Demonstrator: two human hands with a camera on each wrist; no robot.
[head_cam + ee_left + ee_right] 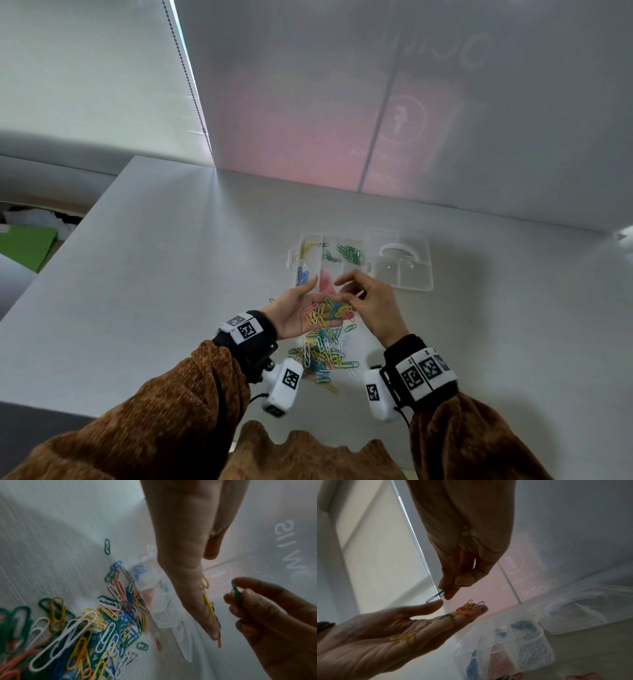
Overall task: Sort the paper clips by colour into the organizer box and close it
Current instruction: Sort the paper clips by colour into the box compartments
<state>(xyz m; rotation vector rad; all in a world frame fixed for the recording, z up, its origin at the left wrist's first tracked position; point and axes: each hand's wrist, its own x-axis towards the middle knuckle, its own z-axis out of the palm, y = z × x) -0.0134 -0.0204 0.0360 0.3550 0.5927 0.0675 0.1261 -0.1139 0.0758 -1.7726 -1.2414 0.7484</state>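
A handful of mixed paper clips (325, 313) is carried on the flat, upturned left hand (298, 313), fingers straight. A green clip (236, 591) is pinched between thumb and fingertips of the right hand (371, 305), just above the left palm. The open organizer box (416, 286) is seen on the table (171, 257) just beyond both hands, its compartments partly filled. A loose pile of clips (323, 356) lies beneath the wrists.
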